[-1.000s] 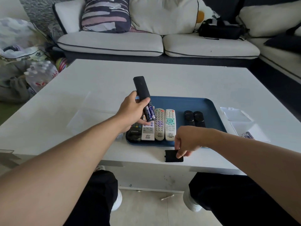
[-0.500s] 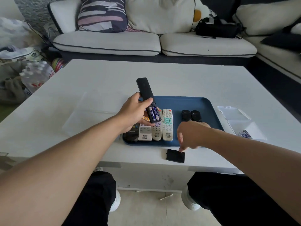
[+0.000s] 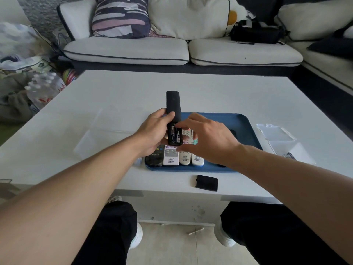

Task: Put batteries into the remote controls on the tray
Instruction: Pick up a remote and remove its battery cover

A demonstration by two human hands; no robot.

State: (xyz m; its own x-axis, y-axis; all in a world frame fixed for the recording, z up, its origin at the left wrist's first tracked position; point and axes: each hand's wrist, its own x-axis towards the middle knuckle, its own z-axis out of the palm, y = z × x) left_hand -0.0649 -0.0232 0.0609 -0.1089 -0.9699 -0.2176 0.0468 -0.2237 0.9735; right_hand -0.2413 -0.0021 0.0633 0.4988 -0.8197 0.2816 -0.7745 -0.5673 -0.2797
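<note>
Head view shows the left hand (image 3: 155, 133) gripping a remote (image 3: 173, 119) with two batteries (image 3: 175, 135) seated, right hand (image 3: 208, 138) spread beside it, cover (image 3: 206, 183) unfitted near the tray (image 3: 246, 123).

Right hand (image 3: 208, 139) left battery cover (image 3: 206, 183), now at remote (image 3: 173, 119).

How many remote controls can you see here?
6 visible: one black remote held up in the left hand, four side by side at the tray's near left, and one dark one peeking behind the right hand, which may hide more.
</note>
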